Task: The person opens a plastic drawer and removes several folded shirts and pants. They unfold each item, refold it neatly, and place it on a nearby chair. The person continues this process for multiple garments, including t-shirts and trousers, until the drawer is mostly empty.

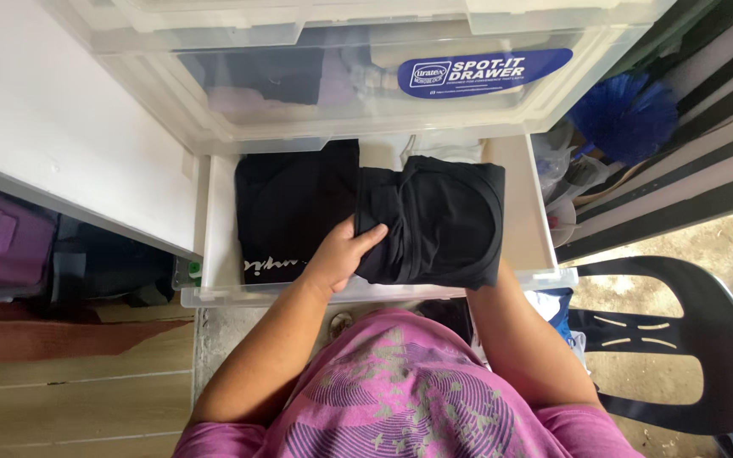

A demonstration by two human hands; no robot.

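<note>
A folded black garment (439,222) is held over the open clear plastic drawer (536,229). My left hand (343,253) grips its left edge, thumb on top. My right hand is hidden beneath the garment's lower right corner; only the forearm (515,331) shows. Another folded black garment with white lettering (286,212) lies flat in the left half of the drawer. White folded cloth (434,151) shows at the back of the drawer.
A shut clear drawer with a blue label (383,80) sits above. A white panel (53,110) stands to the left, purple bags (2,242) below it. A black plastic chair (680,339) and a blue duster (625,114) are at the right.
</note>
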